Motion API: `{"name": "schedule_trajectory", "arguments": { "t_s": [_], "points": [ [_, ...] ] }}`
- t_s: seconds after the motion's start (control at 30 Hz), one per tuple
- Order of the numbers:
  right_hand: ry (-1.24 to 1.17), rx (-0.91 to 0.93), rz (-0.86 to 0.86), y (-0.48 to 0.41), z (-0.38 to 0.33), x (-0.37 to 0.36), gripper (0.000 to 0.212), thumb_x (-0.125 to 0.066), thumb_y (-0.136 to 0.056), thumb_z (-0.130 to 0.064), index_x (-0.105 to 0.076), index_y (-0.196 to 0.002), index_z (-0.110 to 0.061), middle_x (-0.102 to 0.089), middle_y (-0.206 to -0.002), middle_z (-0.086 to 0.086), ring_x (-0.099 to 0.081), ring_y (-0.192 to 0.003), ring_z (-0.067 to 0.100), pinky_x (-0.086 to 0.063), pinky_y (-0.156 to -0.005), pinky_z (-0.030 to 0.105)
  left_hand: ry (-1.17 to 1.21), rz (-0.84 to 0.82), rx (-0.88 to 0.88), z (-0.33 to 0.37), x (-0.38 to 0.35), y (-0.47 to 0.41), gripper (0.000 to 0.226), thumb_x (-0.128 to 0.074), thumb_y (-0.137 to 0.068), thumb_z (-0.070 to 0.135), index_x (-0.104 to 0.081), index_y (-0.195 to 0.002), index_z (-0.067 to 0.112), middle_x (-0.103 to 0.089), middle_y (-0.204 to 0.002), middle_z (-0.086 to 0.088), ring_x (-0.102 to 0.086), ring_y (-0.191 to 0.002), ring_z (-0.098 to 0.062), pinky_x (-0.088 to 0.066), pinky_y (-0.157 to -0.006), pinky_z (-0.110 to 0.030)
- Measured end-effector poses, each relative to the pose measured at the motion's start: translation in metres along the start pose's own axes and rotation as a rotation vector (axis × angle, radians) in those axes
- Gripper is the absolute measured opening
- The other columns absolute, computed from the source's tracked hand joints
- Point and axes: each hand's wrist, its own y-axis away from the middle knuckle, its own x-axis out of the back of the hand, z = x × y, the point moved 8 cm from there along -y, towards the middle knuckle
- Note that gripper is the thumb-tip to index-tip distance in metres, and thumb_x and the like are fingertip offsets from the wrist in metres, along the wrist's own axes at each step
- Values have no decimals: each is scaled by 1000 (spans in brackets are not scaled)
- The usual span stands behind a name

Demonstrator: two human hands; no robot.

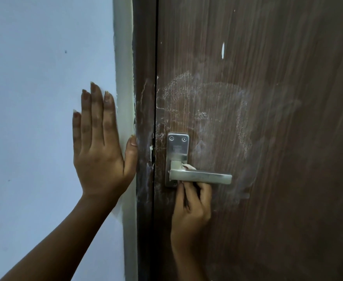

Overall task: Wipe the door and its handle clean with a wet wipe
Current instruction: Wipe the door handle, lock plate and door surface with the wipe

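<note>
A dark brown wooden door (268, 138) fills the right of the view, with whitish smears above and around its handle. The metal lever handle (205, 177) juts right from a steel backplate (177, 147). My right hand (193, 207) reaches up from below, fingers curled behind the lever. A small bit of the white wet wipe (189, 166) shows above the lever near its neck, pinched in those fingers. My left hand (99, 147) lies flat and open on the wall, thumb touching the door frame.
A pale blue wall (34, 98) takes up the left side. A white painted strip (125, 88) and the dark brown door frame (145, 118) with white scuffs stand between wall and door. A white chip (223, 50) marks the door higher up.
</note>
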Motion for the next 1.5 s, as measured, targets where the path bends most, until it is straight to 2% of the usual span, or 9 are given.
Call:
{"name": "schedule_trajectory", "arguments": {
  "t_s": [0.1, 0.33, 0.47, 0.6, 0.83, 1.03, 1.17, 1.37, 1.5],
  "points": [
    [45, 32, -58, -1, 3, 5, 18, -59, -84, -11, -72, -89, 0, -65, -92, 8, -64, -87, 18, -55, -75, 32, 0, -4, -1, 0, 0, 0, 63, -36, -96, 31, -18, -148, 1, -20, -155, -22, -14, -146, -33, -7, -121, -39],
    [150, 277, -379, 3, -23, 21, 23, -56, -86, -11, -68, -105, -4, -66, -89, 5, -59, -88, 12, -41, -91, 11, -21, -35, 12, 0, 0, -2, 63, -33, -96, 34, -21, -147, -1, -21, -154, -24, -14, -145, -34, -10, -121, -43],
    [100, 338, -328, -47, -67, 34, 21, -66, -82, -5, -70, -102, 0, -63, -88, 6, -56, -82, 5, -44, -84, 7, -14, -37, 24, -1, 0, -2, 63, -35, -95, 33, -22, -147, 0, -22, -154, -23, -14, -145, -33, -11, -120, -43],
    [179, 259, -574, -84, -59, -21, 20, -60, -84, 3, -66, -103, 3, -59, -95, 14, -55, -84, 23, -49, -74, 32, -7, -43, 21, -1, 0, -2, 63, -34, -96, 34, -22, -147, 0, -22, -154, -23, -15, -145, -34, -11, -120, -43],
    [448, 622, -531, -81, -83, -48, 30, -67, -67, 11, -66, -97, 7, -65, -92, 16, -59, -81, 29, -52, -64, 32, -4, -30, 19, -2, 1, -2, 61, -38, -95, 30, -25, -146, -1, -24, -153, -24, -16, -144, -34, -11, -121, -41],
    [628, 448, -515, -95, -73, -33, 34, -69, -60, 18, -66, -92, 10, -66, -88, 22, -60, -84, 36, -53, -72, 40, -1, -29, 17, -2, 1, -2, 62, -39, -94, 29, -25, -146, -1, -24, -153, -24, -16, -144, -34, -9, -121, -40],
    [632, 546, -621, -89, -93, -56, 30, -70, -55, 19, -67, -84, 11, -65, -83, 23, -59, -82, 36, -52, -73, 39, -1, -27, 14, -1, 1, -2, 62, -37, -95, 31, -25, -146, -1, -25, -153, -24, -17, -144, -34, -11, -121, -41],
    [702, 490, -798, -100, -82, -44, 44, -50, -84, 8, -47, -127, 1, -48, -128, 14, -35, -123, 27, -37, -96, 30, 20, -35, 25, -2, 0, -2, 63, -40, -93, 30, -24, -146, 0, -24, -154, -23, -16, -145, -33, -9, -121, -40],
    [725, 467, -753, -94, -86, -51, 44, -55, -76, 17, -54, -119, 7, -54, -119, 20, -42, -116, 35, -47, -89, 37, 26, -29, 18, -2, 0, -2, 63, -41, -92, 29, -26, -146, -1, -25, -153, -23, -17, -145, -34, -12, -121, -42]
  ]
}}
